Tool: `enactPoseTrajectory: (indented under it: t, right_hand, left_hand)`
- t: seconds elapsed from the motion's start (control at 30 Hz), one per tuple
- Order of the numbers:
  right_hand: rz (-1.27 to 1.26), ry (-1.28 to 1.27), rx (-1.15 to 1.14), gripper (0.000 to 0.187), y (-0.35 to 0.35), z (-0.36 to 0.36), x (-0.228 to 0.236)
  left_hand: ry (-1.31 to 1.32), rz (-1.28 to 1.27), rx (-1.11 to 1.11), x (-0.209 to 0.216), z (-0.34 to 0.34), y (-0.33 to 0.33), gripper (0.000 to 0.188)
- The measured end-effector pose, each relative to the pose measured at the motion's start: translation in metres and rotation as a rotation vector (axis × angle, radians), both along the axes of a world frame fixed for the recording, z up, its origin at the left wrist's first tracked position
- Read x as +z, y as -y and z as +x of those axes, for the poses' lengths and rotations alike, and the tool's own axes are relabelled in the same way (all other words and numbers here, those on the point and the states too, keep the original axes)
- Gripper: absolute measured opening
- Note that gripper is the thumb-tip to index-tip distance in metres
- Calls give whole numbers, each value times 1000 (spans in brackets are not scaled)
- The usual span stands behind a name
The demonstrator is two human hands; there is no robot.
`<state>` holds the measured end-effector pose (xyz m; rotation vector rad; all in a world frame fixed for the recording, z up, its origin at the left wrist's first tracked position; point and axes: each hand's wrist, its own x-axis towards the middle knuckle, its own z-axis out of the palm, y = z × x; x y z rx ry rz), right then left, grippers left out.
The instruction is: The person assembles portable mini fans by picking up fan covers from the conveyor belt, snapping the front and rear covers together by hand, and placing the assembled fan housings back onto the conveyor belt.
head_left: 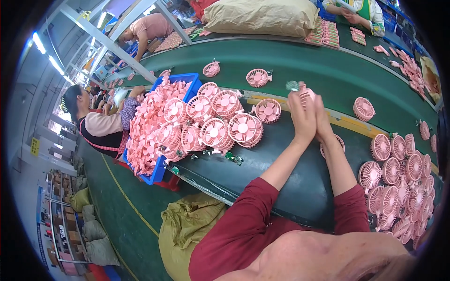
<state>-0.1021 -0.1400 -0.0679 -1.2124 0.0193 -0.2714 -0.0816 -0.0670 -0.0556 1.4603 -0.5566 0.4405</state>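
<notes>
Between my two palms stands a pink fan head (307, 95), tilted on edge, with a small green circuit board (293, 85) sticking out at its upper left. My left hand (301, 114) presses against one side of it, fingers together. On the other side my right hand (321, 118) closes in, its fingers partly hidden behind the fan head. Beneath my right wrist lies another pink fan housing (333, 146), half covered by the arm. Just left of my left hand, a fan head with blades showing (268, 110) rests on the dark work table (300, 171).
Stacked fan heads with blades (214, 132) stand beside a blue crate (159, 175) heaped with pink fan blades (157, 124). Pink grille housings (391, 171) pile up at the right. Beyond runs a green conveyor belt (300, 58) carrying spaced fan heads. A co-worker (105, 122) sits at the left.
</notes>
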Motion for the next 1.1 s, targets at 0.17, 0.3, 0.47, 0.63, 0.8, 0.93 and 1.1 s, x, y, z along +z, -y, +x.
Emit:
enactPoseTrajectory:
  t: [0.17, 0.3, 0.47, 0.63, 0.8, 0.93, 1.1]
  right_hand:
    - [215, -96, 22, 54, -6, -13, 23]
    - [175, -87, -1, 51, -6, -3, 17]
    - [-451, -65, -469, 54, 84, 10, -28]
    - [-1432, -201, -1106, 59, 113, -33, -2]
    - [-1349, -228, -542, 52, 77, -58, 29]
    - [-1490, -496, -97, 74, 41, -74, 37]
    - [-1484, -452, -212, 64, 47, -72, 7]
  left_hand:
    - [246, 32, 128, 8, -4, 2, 41]
    - [111, 114, 83, -1, 5, 0, 44]
    - [41, 321, -75, -17, 19, 22, 56]
    - [137, 540, 180, -2, 95, 17, 53]
    - [97, 890, 337, -4, 197, -2, 55]
    - [-77, 1260, 317, -7, 225, -17, 53]
    - [-165, 1439, 196, -8, 208, 0, 32]
